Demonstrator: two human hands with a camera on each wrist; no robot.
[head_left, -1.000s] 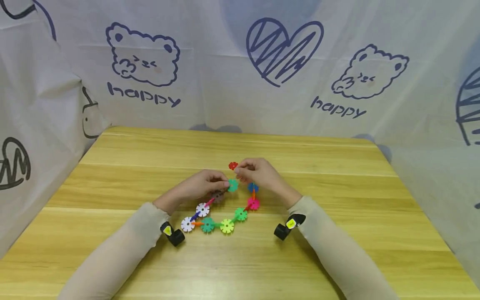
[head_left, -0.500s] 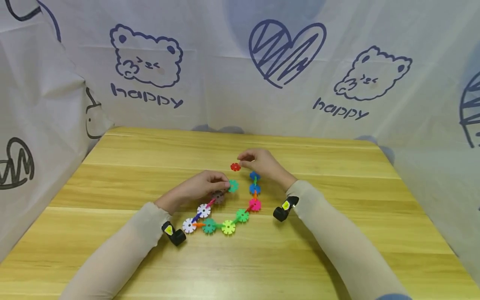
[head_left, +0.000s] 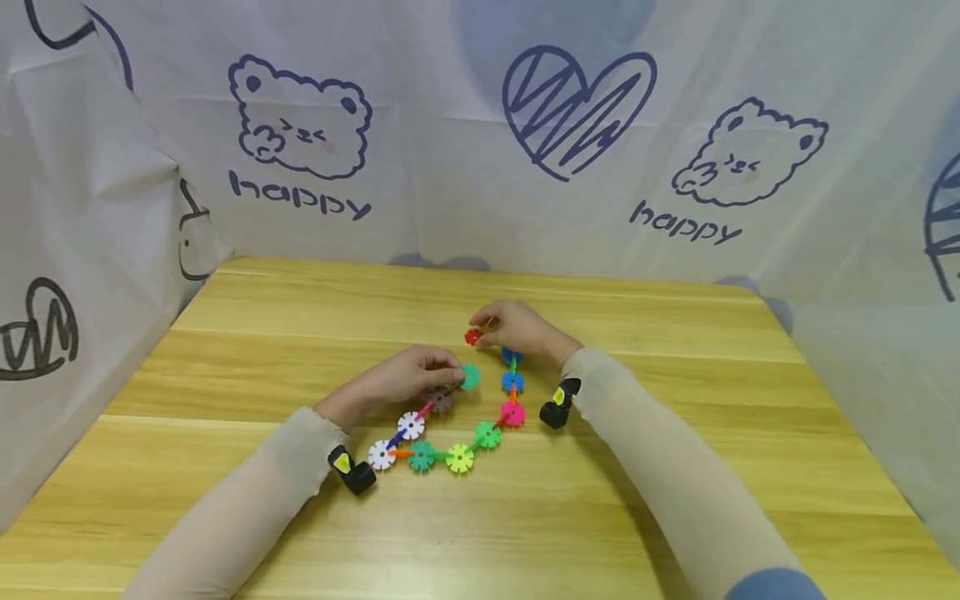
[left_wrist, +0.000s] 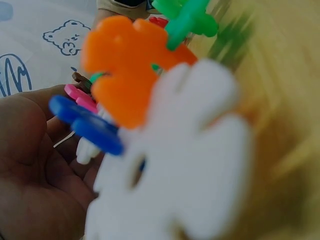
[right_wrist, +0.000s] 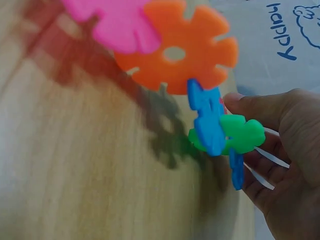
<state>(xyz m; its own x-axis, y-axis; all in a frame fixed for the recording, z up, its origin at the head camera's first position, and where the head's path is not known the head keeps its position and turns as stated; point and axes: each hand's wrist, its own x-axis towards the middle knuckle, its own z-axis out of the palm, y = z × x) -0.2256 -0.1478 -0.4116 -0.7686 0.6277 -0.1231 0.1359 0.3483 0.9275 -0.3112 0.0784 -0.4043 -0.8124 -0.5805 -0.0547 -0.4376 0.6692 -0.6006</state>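
Observation:
A chain of notched plastic snowflake discs (head_left: 460, 458) in several colours lies curved on the table. At the chain's left end, my left hand (head_left: 408, 377) pinches near a teal snowflake disc (head_left: 470, 377), beside a brown disc (head_left: 441, 400). My right hand (head_left: 522, 327) is beyond the other end, its thumb and fingers at the edge of a loose red snowflake disc (head_left: 472, 337). Only a sliver of that disc shows past the thumb in the right wrist view. Blue discs (right_wrist: 207, 120) joined by a green disc (right_wrist: 245, 134) stand close to that hand. A white disc (left_wrist: 175, 165) fills the left wrist view.
The wooden table (head_left: 675, 467) extends around the chain. White cloth (head_left: 442, 167) with drawn bears and a heart hangs behind it. Each wrist wears a small black camera (head_left: 352, 472).
My right hand has left the chain's blue end, moved up and back, and come in on the red disc, now partly covered and tilted. My left hand stays on the chain's other end.

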